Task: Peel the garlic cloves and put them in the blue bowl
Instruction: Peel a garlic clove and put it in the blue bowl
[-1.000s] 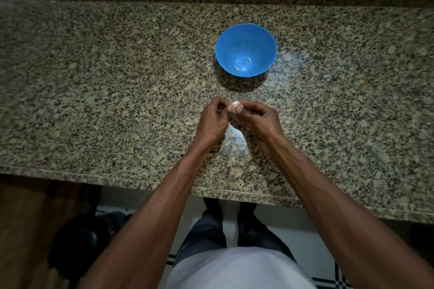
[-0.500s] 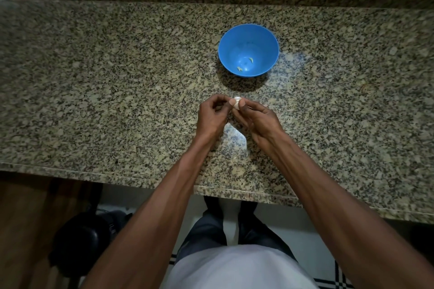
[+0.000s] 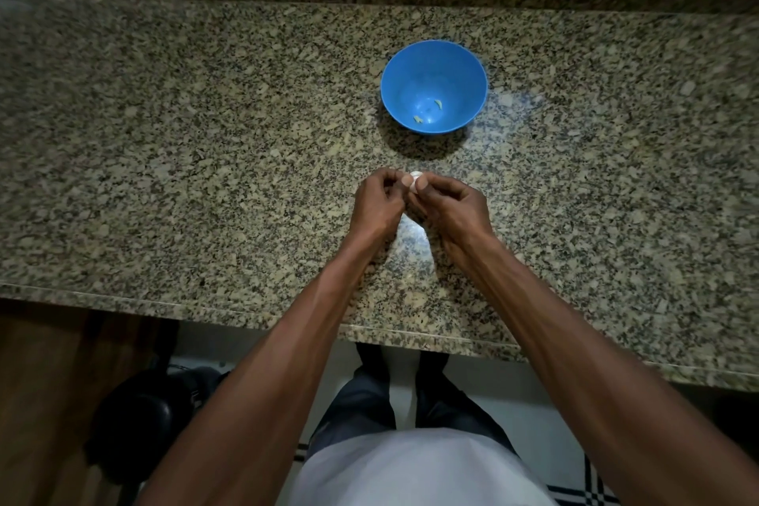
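Blue bowl (image 3: 433, 66) on granite counter (image 3: 185, 144)

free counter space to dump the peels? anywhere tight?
Bare counter left of the bowl, and right of it out to the edge. Tight only in the strip between the bowl and the left hand and right hand, both pinching the garlic.

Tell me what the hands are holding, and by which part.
Both hands pinch one whitish garlic clove at the fingertips: left hand on its left side, right hand on its right.
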The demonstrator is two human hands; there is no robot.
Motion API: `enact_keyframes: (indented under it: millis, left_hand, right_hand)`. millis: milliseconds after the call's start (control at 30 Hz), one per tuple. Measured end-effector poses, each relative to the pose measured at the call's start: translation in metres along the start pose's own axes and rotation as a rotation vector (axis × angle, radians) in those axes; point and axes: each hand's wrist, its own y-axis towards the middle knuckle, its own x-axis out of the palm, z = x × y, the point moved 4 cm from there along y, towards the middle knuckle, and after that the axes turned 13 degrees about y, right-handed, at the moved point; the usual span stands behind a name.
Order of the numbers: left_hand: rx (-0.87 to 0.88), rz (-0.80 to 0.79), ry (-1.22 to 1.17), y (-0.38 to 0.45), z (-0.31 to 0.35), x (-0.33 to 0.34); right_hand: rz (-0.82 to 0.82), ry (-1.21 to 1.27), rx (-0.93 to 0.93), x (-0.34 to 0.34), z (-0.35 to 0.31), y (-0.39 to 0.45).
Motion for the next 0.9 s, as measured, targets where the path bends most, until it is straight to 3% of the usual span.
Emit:
enact_keyframes:
  millis: [233, 600, 900]
  left_hand:
    - [0.008, 0.002, 0.003, -0.003, 0.0, -0.003]
    - [0.09, 0.032, -0.07, -0.007, -0.003, -0.015]
    - [0.264, -0.144, 0.3, 0.006, 0.011, -0.028]
  right_hand:
    - [0.009, -0.128, -0.123, 0.003, -0.002, -0.006]
    - [-0.054, -0.112, -0.021, 0.002, -0.003, -0.001]
    - [-0.052, -0.055, 0.042, 0.003, -0.004, 0.002]
